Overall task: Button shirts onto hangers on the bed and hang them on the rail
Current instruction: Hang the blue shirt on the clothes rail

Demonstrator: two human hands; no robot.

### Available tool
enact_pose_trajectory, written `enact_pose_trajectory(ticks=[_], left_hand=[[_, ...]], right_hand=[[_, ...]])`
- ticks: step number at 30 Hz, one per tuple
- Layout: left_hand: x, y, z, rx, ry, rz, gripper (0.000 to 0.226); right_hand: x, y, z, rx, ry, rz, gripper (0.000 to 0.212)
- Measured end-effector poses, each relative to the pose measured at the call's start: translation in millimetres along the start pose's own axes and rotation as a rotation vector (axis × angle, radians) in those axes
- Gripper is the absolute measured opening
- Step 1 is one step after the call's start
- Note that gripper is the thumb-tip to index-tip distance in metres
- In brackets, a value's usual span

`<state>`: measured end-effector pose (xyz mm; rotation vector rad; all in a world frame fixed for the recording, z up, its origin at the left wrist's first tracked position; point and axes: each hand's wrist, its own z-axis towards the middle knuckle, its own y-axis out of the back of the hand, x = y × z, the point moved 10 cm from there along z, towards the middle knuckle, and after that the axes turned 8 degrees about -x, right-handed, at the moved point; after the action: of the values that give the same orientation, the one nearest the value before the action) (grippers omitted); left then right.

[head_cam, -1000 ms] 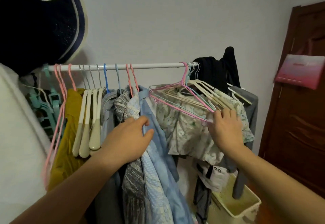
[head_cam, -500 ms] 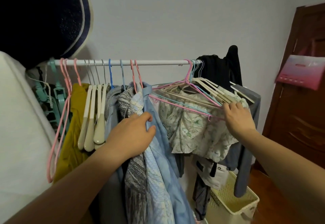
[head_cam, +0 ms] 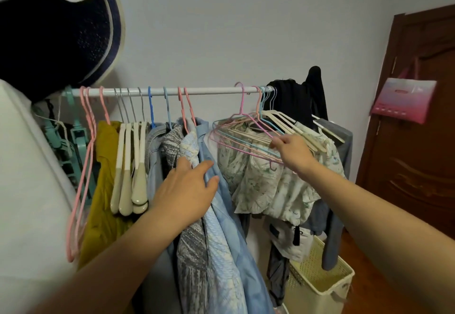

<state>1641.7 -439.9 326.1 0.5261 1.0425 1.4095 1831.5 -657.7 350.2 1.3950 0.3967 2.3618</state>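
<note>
Reaching into the empty hangers [head_cam: 248, 136] bunched at the rail's [head_cam: 209, 90] right end, my right hand [head_cam: 293, 152] pinches 1 wire bar; which hanger, I cannot tell. Their bars run leftward from my fingers. My left hand [head_cam: 187, 188] presses flat, fingers released, against the hung shirts [head_cam: 209, 227]. The bed is out of view.

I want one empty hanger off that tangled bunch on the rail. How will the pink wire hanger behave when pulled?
The pink wire hanger looks thin, so probably light and a little springy. It overlaps other empty hangers where the right hand pinches, so it will likely snag and drag neighbours along the rail.
</note>
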Motion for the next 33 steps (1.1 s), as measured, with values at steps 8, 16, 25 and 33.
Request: enact_pose_trajectory(ticks=[8,16,25,33], left_hand=[[-65.3,24.7,-32.2,-0.440,-0.347,0.031,0.031],[-241.4,-94.8,-105.4,0.031,-0.614,-0.686,0.020],[-401.9,-184.7,-425.4,0.792,-1.166,-0.669,0.020],[-337.4,-129.0,-800.4,1.403,-1.572,-0.489,0.020]], right_hand=[[-3.8,53.4,-37.0,-0.178,-0.057,0.082,0.031],[-134.4,163.6,-264.7,-0.126,-0.446,0.330,0.030],[-174.9,312.7,-695.0,-0.940,-0.953,0.390,0.028],[-67.4,189.7,-1170.7,-2.049,-1.162,0.503,0.032]])
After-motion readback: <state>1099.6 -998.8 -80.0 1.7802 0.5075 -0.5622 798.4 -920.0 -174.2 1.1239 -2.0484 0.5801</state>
